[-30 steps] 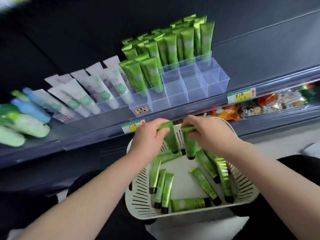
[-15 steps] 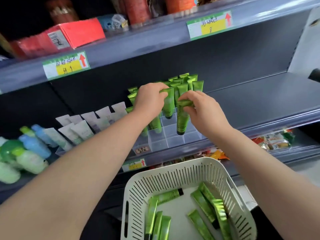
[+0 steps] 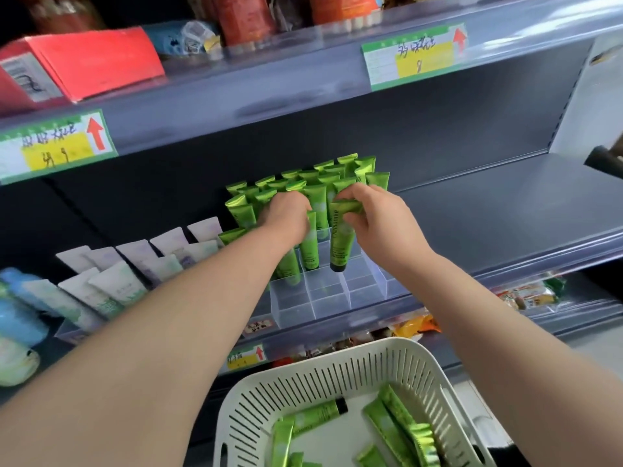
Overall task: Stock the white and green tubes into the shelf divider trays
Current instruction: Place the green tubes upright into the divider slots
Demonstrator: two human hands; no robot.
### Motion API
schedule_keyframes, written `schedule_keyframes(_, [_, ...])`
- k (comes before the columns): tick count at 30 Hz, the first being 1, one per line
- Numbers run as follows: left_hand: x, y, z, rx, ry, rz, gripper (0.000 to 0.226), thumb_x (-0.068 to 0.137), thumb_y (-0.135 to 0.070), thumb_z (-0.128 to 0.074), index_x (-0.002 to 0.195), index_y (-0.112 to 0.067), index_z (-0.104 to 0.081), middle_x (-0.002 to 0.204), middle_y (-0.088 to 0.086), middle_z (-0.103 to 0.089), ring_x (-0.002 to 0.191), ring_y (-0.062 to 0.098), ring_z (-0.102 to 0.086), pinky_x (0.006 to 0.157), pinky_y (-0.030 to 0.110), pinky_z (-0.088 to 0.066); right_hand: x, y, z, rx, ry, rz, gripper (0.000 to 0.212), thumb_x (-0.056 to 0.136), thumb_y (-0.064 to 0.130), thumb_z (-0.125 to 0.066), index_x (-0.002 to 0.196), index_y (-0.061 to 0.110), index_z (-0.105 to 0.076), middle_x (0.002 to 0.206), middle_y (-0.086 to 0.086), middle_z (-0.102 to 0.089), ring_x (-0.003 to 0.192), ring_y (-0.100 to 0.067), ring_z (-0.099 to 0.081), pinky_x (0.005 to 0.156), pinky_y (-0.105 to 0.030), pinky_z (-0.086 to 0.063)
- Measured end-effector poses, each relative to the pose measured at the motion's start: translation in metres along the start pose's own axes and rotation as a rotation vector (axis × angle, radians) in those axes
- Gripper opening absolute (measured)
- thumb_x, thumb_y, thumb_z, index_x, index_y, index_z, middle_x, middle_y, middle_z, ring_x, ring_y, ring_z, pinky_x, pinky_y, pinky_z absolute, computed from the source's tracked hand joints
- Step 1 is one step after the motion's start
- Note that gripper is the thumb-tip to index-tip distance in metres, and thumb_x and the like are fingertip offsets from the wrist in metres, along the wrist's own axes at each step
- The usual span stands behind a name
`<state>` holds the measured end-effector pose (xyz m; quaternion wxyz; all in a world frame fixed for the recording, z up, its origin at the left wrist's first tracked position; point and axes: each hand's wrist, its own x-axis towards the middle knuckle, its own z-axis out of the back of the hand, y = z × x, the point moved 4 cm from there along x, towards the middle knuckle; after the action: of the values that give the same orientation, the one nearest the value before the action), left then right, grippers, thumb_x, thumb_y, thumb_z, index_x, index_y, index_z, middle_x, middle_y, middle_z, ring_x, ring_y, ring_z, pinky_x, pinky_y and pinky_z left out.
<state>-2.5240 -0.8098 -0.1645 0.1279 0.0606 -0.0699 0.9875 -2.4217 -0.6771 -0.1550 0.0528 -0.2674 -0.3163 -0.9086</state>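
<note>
Right hand [image 3: 377, 227] pinch atop green tube [image 3: 341, 244]

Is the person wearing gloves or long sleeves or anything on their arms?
No. The left forearm and right forearm are bare, no sleeves in view. The left hand and right hand have no gloves, and no ring, watch or bracelet shows.

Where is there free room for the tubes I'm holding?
Free: front cells of the tray, below the held tubes, and bare shelf to its right. Crowded: green tubes fill the back rows; white tubes line the left.
</note>
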Motion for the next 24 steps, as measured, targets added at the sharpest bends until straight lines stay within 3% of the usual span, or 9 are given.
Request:
schedule_keyframes(6, [-0.019, 0.015, 0.023, -0.135, -0.153, -0.045, 0.043, 0.091, -0.004, -0.053, 0.124, -0.029, -0.064, 0.122, 0.001, -0.064, 0.106, 0.026, -0.062, 0.082, 0.036, -0.053, 0.020, 0.009, -0.020, -0.020, 0.033, -0.005, 0.034, 0.087, 0.004, -0.053, 0.119, 0.014, -0.060, 0.108, -0.009, -0.061, 0.094, -0.029, -0.057, 0.076, -0.038, -0.047])
schedule_keyframes(10, [-0.048, 0.025, 0.040, -0.212, -0.241, -0.115, 0.033, 0.096, -0.011, -0.052, 0.125, -0.023, -0.063, 0.127, 0.001, -0.063, 0.116, 0.024, -0.058, 0.095, 0.040, -0.049, 0.031, 0.012, -0.037, -0.062, 0.085, -0.003, 0.036, 0.089, 0.004, -0.050, 0.122, 0.015, -0.058, 0.114, -0.010, -0.059, 0.095, -0.031, -0.057, 0.076, -0.037, -0.047])
schedule_keyframes(14, [-0.072, 0.030, 0.036, -0.231, -0.198, -0.164, 0.032, 0.097, -0.012, -0.050, 0.124, -0.023, -0.064, 0.130, -0.002, -0.061, 0.121, 0.020, -0.053, 0.100, 0.035, -0.044, 0.032, 0.004, -0.057, -0.105, 0.156, -0.042, 0.037, 0.087, 0.004, -0.051, 0.122, 0.015, -0.057, 0.110, -0.011, -0.059, 0.097, -0.033, -0.057, 0.072, -0.033, -0.042])
schedule_keyframes(24, [-0.082, 0.036, 0.031, -0.234, -0.174, -0.185, 0.031, 0.096, -0.012, -0.052, 0.123, -0.024, -0.064, 0.128, -0.005, -0.062, 0.119, 0.018, -0.054, 0.099, 0.033, -0.044, 0.022, -0.003, -0.076, -0.212, 0.209, -0.061, 0.039, 0.091, 0.008, -0.049, 0.128, 0.019, -0.050, 0.117, -0.010, -0.056, 0.096, -0.032, -0.059, 0.071, -0.040, -0.051])
